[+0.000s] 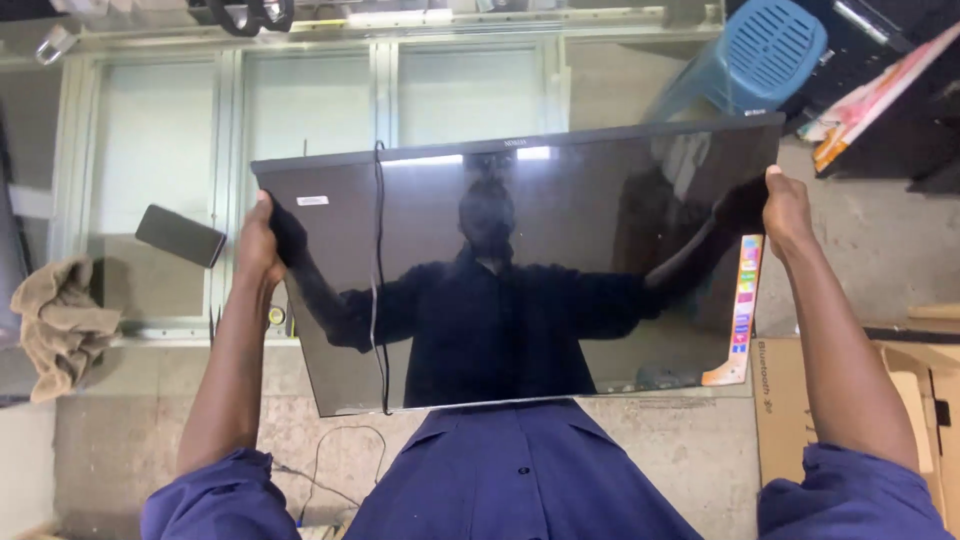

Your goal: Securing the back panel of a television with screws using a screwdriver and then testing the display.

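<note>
I hold a large flat black television screen [560, 230] in front of me, tilted up over a glass-topped metal frame table [150, 140]. My left hand [257, 240] grips the screen's left edge. My right hand [786, 207] grips its right edge near the top corner. A thin black cable [378, 300] hangs down across the glossy screen face. A colourful sticker strip [742, 300] runs down the screen's right side. The glass mirrors my dark blue shirt and both arms.
A black phone [180, 235] lies on the table at left, with a tan rag [60, 320] at its left edge. A blue plastic stool [750, 55] stands at the back right. Cardboard boxes [850, 400] sit on the concrete floor at right.
</note>
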